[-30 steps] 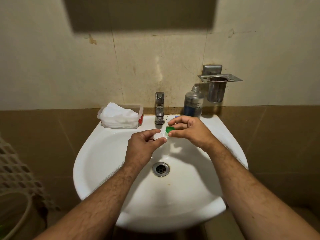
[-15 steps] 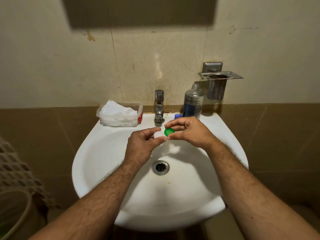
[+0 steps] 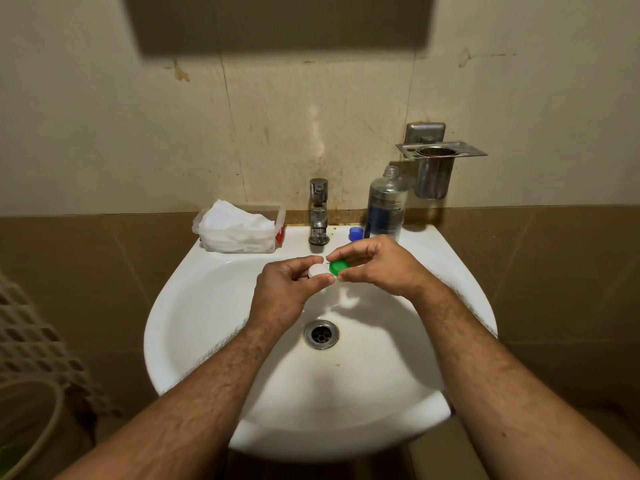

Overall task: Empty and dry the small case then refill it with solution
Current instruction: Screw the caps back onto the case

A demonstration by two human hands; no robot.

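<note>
Over the white sink (image 3: 194, 327) I hold a small contact lens case with a white cap (image 3: 318, 270) on its left side and a green cap (image 3: 338, 267) on its right. My left hand (image 3: 287, 289) pinches the white-capped end between thumb and fingers. My right hand (image 3: 377, 265) pinches the green cap with thumb and forefinger. The clear solution bottle (image 3: 386, 206) stands uncapped on the sink's back rim, right of the tap (image 3: 318, 211). Its blue cap (image 3: 355, 233) lies beside it.
A clear tub of white tissues (image 3: 239, 228) sits on the rim left of the tap. A steel cup holder (image 3: 434, 164) is fixed to the wall at the right. The drain (image 3: 321, 334) lies below my hands. A plastic basket (image 3: 31, 344) stands at the far left.
Both hands with the case have shifted slightly toward the tap. The grip on the white and green caps looks the same.
</note>
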